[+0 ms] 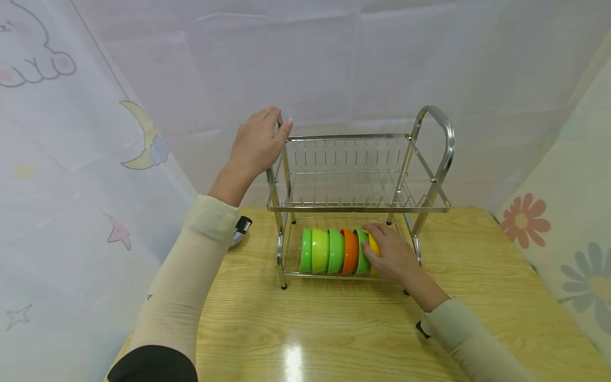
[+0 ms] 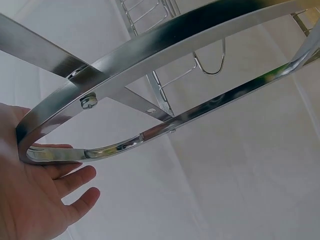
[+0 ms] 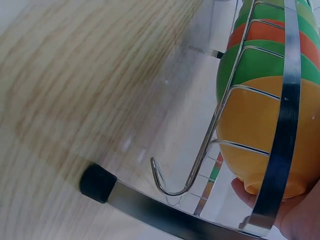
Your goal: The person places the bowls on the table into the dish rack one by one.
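A two-tier metal dish rack stands on the table. My left hand rests on the top of its left loop handle. In the left wrist view, the palm touches the curved metal handle and the fingers stretch past it without wrapping round. On the lower tier my right hand holds a yellow bowl at the right end of a row. Beside it stand a green bowl, an orange bowl and several green bowls, all on edge. The right wrist view shows fingers at the yellow bowl's foot.
The upper tier of wire slots lies above the bowls. A right loop handle rises over the right arm's side. Behind the left arm, a partly hidden item with a black strap lies on the wooden table. Printed cloth hangs behind.
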Available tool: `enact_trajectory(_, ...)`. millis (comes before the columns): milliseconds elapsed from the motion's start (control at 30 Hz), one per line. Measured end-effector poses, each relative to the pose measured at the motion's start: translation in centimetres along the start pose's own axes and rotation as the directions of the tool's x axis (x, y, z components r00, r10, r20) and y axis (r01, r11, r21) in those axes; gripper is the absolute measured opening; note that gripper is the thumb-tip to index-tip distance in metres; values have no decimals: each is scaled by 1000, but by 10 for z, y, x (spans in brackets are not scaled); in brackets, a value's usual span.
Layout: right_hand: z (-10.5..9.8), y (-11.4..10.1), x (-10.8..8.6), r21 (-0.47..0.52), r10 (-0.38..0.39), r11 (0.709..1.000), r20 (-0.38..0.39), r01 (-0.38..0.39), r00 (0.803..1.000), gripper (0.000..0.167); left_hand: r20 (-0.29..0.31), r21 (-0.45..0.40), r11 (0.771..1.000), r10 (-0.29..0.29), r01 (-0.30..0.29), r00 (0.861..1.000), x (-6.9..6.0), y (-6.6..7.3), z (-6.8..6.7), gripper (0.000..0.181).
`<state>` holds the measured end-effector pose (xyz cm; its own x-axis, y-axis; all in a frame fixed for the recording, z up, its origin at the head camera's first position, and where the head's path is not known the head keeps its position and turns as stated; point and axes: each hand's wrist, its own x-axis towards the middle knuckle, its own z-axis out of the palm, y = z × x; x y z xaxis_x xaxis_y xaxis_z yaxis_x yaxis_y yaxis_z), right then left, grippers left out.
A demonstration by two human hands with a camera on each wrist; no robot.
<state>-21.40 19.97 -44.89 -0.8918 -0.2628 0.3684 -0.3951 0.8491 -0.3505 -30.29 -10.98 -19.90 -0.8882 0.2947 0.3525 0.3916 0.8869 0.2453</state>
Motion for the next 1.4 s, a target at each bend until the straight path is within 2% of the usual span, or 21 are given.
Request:
enact_trajectory(300,8,0,0,12,12,1000,8,-12,1000,48,-10,14,1000,28,-28,1000,0,-2,0,64)
enact_trajectory(567,14,0,1,39,5,999,-2,-5,1000,49,9,15,1000,15,-15,1000,0,-3,0,64)
enact_trajectory(733,17,2,1,68,-3,998,-22,4,1000,48,8,17,1000,14,-15,1000,1,-3,2,62)
enact_trajectory(1033,19,5,-1,123,17,992,-13,-15,1000,49,13,7,1000,13,-13,1000,-1,0,2,61)
enact_trajectory(1400,16,8,-1,224,2,975,-37,7,999,42,20,11,1000,21,-21,1000,-3,5,1,61)
